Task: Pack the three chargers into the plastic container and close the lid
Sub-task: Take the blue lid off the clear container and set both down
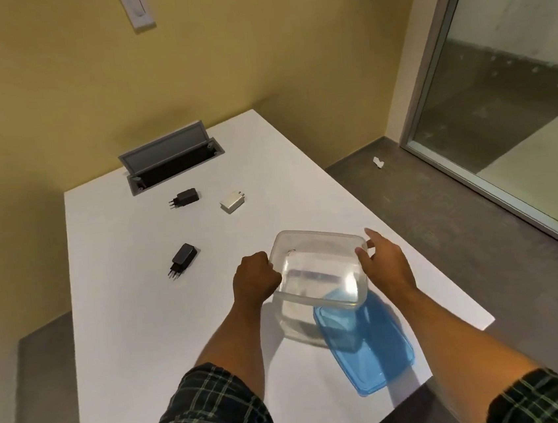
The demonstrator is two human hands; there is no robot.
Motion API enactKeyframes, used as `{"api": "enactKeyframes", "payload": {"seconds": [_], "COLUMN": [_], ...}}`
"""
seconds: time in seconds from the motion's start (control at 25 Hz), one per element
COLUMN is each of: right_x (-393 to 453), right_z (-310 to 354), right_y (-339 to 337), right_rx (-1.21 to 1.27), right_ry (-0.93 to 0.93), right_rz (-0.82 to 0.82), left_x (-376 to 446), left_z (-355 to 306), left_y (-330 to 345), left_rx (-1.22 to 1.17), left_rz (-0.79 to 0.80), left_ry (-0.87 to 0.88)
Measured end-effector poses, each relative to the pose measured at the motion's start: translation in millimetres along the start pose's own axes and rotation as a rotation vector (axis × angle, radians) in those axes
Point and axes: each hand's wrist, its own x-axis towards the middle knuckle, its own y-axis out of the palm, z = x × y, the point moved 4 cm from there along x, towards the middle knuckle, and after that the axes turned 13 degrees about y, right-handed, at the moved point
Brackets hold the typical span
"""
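Observation:
A clear plastic container (318,272) is held above the white table (138,329), open side up and with nothing in it. My left hand (255,277) grips its left rim and my right hand (384,262) grips its right rim. Its blue lid (378,349) lies flat on the table just below and to the right of the container. Three chargers lie apart on the table: a black charger (182,258) to the left of the container, another black charger (185,197) farther back, and a white charger (232,201) to its right.
A grey cable hatch (169,159) with its flap raised is set into the table's far end. A yellow wall stands behind and to the left. A glass partition (505,84) and grey floor lie to the right, beyond the table's edge.

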Motion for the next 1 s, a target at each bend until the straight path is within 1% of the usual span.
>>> {"api": "enactKeyframes", "payload": {"seconds": [0.2, 0.36, 0.48, 0.72, 1.0], "right_x": [-21, -40, -54, -73, -81], "right_z": [22, 35, 49, 55, 56], "right_y": [46, 83, 113, 151, 164], "right_rx": [-0.094, -0.227, -0.371, -0.505, -0.563], "right_ry": [-0.081, -0.196, -0.306, -0.39, -0.403], "right_rz": [0.213, 0.338, 0.4, 0.447, 0.471], "left_x": [-47, -85, -110, -146, -164], "left_z": [49, 80, 102, 133, 146], "left_y": [-20, -28, -32, -34, -24], "left_rx": [0.104, 0.057, 0.022, -0.039, -0.087], "left_rz": [-0.001, 0.028, 0.101, 0.121, 0.137], "left_ry": [-0.087, -0.189, -0.259, -0.35, -0.391]}}
